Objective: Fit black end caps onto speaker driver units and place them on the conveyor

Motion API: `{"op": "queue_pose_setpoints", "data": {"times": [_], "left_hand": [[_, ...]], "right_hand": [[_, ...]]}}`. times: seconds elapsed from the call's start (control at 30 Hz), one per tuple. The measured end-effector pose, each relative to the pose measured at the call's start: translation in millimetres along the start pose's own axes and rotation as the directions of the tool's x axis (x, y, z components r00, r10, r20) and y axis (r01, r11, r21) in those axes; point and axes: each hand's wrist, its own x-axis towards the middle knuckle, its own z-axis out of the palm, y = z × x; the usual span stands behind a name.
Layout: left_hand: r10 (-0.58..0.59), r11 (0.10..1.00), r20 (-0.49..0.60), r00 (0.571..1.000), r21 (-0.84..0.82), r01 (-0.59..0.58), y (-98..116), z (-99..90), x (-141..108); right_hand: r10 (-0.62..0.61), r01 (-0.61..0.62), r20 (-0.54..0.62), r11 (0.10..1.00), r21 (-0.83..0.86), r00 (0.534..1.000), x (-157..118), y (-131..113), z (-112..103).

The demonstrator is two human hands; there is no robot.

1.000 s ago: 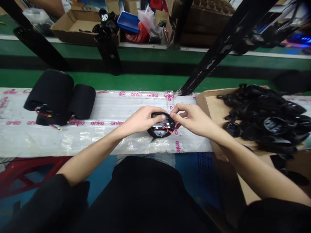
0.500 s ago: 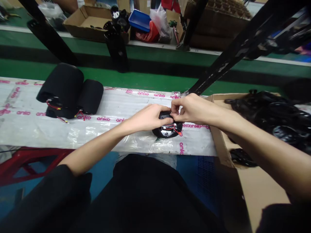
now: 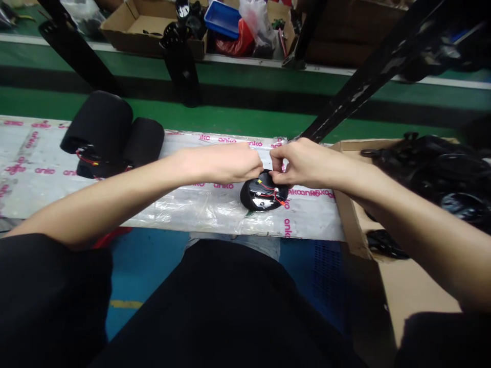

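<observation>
A round black housing (image 3: pixel 253 197) stands on the plastic-wrapped bench, its open top facing me. Thin red and black wires (image 3: pixel 268 194) with small yellow, white and red connectors lie across that top, beside a shiny inner part. My right hand (image 3: pixel 293 161) pinches at the housing's far right rim with thumb and forefinger; anything small between the tips is hidden. At the far left rim, my left hand (image 3: pixel 240 164) is closed with its fingers curled under. What it holds, if anything, cannot be seen.
Black cylinders (image 3: pixel 97 122) with wires sit together at the left of the bench (image 3: pixel 215 214). On the right, a cardboard box (image 3: pixel 347 220) holds black parts and cables. A slanted black post (image 3: pixel 345 102) rises behind my right hand. Beyond lies a shelf with a blue tray (image 3: pixel 222 19).
My left hand has lifted off the housing's near side to its far left rim, its fingers now curled in. This uncovers the wires and yellow connector. My right hand stays at the rim.
</observation>
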Motion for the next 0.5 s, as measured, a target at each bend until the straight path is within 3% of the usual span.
{"op": "queue_pose_setpoints", "data": {"times": [0.17,0.33,0.5], "left_hand": [[-0.055,0.992,-0.059,0.997,0.114,0.061,17,4.2,1],[-0.07,0.996,-0.043,0.997,0.058,0.072,20,-10.0,9],[-0.067,0.998,-0.139,0.988,0.0,0.068,18,-7.3,18]], "right_hand": [[-0.015,0.013,-0.121,1.0,-0.016,0.993,-8,-6,5],[-0.092,0.094,-0.103,0.995,0.017,0.99,-9,4,0],[-0.166,0.171,-0.094,0.984,0.052,0.982,-4,8,-1]]}}
